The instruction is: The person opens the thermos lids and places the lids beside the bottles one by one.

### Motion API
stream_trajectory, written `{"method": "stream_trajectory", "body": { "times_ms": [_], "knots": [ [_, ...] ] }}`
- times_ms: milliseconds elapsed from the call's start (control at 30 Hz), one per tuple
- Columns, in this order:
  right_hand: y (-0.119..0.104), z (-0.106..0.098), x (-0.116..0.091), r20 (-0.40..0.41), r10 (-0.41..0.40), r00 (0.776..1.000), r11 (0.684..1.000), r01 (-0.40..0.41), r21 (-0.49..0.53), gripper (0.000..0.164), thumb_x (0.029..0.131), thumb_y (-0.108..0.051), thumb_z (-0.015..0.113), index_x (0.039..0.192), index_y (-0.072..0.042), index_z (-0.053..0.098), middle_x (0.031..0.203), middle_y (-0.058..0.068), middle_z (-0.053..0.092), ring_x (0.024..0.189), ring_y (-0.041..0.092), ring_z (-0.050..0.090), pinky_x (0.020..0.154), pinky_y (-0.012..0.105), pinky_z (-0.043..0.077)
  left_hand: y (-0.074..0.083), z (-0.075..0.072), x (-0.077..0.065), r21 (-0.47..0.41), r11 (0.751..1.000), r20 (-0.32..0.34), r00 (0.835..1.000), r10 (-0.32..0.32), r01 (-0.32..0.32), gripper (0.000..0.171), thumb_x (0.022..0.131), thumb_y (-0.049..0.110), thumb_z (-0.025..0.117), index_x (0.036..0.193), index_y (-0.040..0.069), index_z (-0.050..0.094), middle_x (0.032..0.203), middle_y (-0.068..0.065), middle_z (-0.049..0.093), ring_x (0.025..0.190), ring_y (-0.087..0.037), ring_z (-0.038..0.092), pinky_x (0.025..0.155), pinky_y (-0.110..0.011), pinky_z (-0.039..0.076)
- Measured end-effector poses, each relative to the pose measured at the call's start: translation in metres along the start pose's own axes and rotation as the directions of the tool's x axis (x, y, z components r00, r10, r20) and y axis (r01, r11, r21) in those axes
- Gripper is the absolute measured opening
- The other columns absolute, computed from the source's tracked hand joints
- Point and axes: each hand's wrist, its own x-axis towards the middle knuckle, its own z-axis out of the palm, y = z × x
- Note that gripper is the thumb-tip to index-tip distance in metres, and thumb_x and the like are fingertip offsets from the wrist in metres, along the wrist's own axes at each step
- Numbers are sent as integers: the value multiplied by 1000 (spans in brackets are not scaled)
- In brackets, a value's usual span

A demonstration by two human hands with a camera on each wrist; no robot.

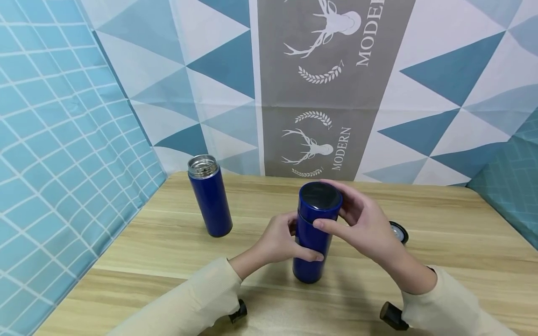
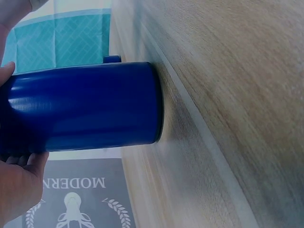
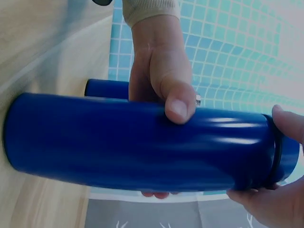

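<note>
A blue thermos flask (image 1: 308, 270) stands upright on the table in front of me, its lid (image 1: 320, 198) with a dark, shiny top seated on it. My left hand (image 1: 275, 240) grips the flask's body around the middle, thumb across the near side. Higher up, my right hand (image 1: 365, 224) holds the lid from the right, its thumb by the seam under the lid. In the right wrist view, the left thumb lies across the flask (image 3: 118, 142) and the right fingers straddle the lid end. Its base meets the tabletop in the left wrist view.
A second blue flask (image 1: 212, 200) stands lidless at the back left, its steel mouth showing. Behind my right wrist a loose lid (image 1: 399, 232) lies on the table (image 1: 138, 275). Patterned cloth walls (image 1: 227, 84) border the back and sides.
</note>
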Motion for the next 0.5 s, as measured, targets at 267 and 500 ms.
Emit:
{"method": "stream_trajectory", "body": {
  "times_ms": [267,500],
  "knots": [
    [0,-8,5,95,-31,995,999,33,-15,62,83,-5,73,139,-4,46,136,24,53,117,19,62,95,14,49,0,-2,0,1,1000,3,1000,-6,6,57,62,15,89,113,14,64,107,-2,73,89,-2,67,82,-23,56],
    [2,-15,8,156,-37,987,999,39,-9,62,83,-5,72,139,-1,45,134,25,54,114,18,64,95,16,50,0,-1,0,-9,1000,12,1000,-8,8,57,62,15,88,114,13,64,108,-2,73,89,-2,67,82,-22,55]
  ]
}}
